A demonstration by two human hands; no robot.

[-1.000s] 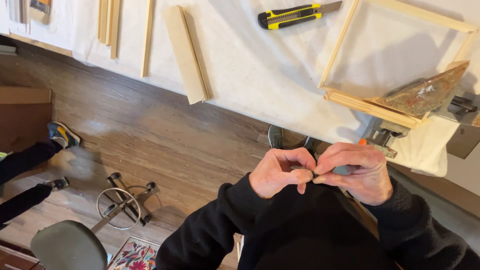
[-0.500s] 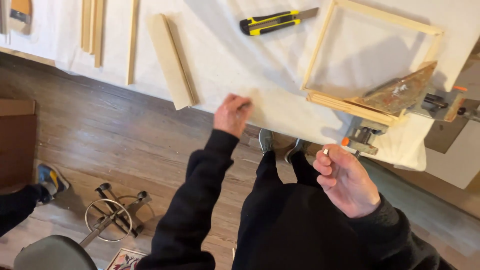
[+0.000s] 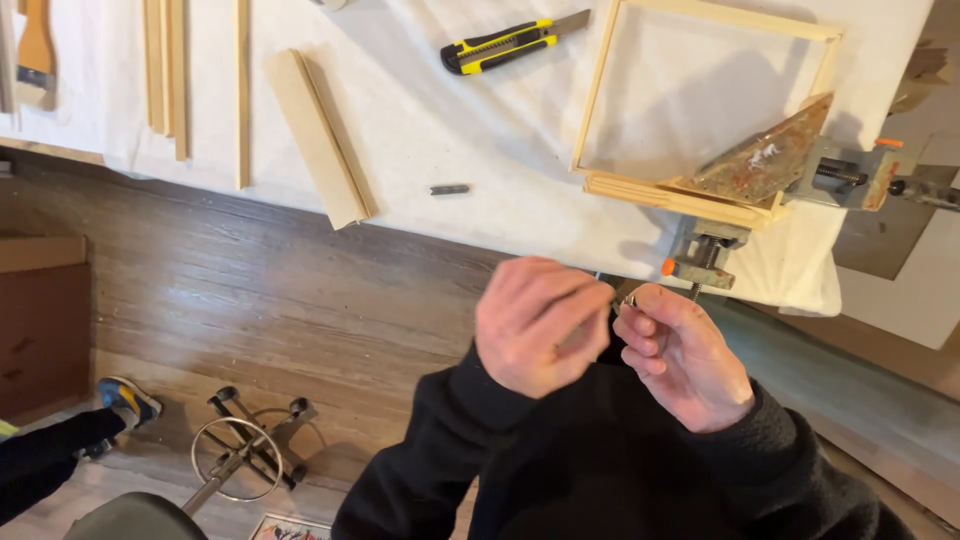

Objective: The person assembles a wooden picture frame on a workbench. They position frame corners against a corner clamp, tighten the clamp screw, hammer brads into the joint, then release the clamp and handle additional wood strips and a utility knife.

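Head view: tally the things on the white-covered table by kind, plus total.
Utility knife: 1
Wooden frame: 1
Corner clamp: 1
Loose wood strips and bars: about 4, some cut off at the edge
Brush: 1
Small dark metal piece: 1
Total: about 9

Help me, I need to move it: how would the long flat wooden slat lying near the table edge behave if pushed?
The wooden slat looks stiff and light. Its flat face should probably slide on the white cloth, not roll. One end lies near the table edge, so it might tip off.
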